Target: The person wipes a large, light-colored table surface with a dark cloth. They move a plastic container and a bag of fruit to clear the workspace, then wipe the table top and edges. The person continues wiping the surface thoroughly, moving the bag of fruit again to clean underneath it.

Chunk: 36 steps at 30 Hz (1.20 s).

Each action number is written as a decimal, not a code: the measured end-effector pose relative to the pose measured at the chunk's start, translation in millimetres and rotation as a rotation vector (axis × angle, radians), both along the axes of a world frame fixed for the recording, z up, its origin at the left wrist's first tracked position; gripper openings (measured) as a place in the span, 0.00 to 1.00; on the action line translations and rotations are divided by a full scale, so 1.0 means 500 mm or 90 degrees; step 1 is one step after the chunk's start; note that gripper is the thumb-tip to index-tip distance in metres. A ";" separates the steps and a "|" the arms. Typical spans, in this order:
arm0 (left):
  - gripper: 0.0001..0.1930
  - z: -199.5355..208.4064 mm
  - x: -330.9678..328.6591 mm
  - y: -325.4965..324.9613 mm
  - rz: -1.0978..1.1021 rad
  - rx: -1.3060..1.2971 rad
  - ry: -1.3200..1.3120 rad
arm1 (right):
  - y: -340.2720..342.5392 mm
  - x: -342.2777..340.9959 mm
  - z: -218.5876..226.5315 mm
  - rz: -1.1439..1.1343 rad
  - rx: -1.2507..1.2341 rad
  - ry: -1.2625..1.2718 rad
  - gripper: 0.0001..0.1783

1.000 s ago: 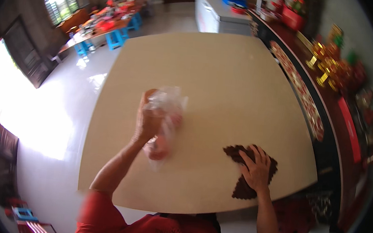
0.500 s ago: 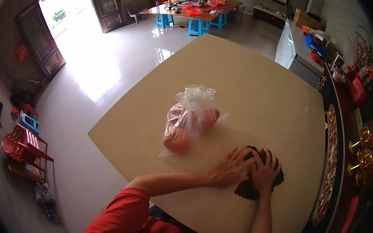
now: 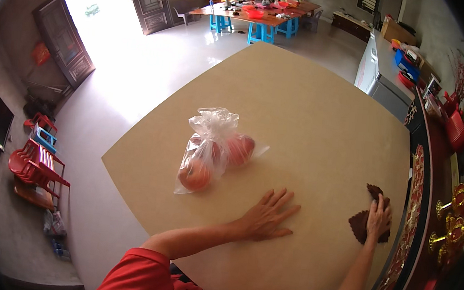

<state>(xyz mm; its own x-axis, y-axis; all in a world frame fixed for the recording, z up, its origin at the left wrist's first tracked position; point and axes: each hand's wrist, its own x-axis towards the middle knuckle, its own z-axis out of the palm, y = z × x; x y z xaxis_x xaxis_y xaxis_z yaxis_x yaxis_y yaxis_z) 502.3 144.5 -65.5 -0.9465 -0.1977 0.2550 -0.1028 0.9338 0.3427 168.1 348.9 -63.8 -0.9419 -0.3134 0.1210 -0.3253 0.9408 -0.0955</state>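
Observation:
My left hand (image 3: 270, 217) lies flat on the tan tabletop (image 3: 317, 119), fingers spread, holding nothing. Near the table's right edge, my right hand (image 3: 379, 220) is closed over a dark brown cleaning cloth (image 3: 358, 224) with a scalloped edge. Part of the cloth pokes out beyond the fingertips and part beside the palm; the middle is hidden under the hand. Left of centre stands a clear plastic bag (image 3: 213, 124), gathered at its top. Several round red fruits that look like apples (image 3: 195, 175) are inside it, apart from both hands.
Along the right side runs a dark cabinet with gold ornaments (image 3: 440, 240) and a red-and-gold strip. A chest freezer (image 3: 384, 81) is behind it. Farther back, a cluttered table (image 3: 216, 11) rests on blue stools. Stacked red chairs (image 3: 37, 162) are at the left, near an open doorway.
My right hand has slid right with the cloth, toward the table's edge. My left hand has come off the cloth and shifted slightly left, onto the tabletop. The whole view has turned a little.

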 end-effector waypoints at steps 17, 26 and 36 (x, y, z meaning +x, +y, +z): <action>0.36 -0.005 -0.003 0.003 -0.011 -0.015 0.066 | 0.107 0.299 -0.032 0.123 0.025 0.065 0.28; 0.33 0.003 0.005 -0.003 -0.070 0.000 0.035 | 0.084 0.633 0.028 0.316 -0.107 0.033 0.26; 0.31 0.011 0.009 0.001 -0.075 -0.007 0.007 | 0.233 0.550 0.026 0.173 -0.078 0.033 0.27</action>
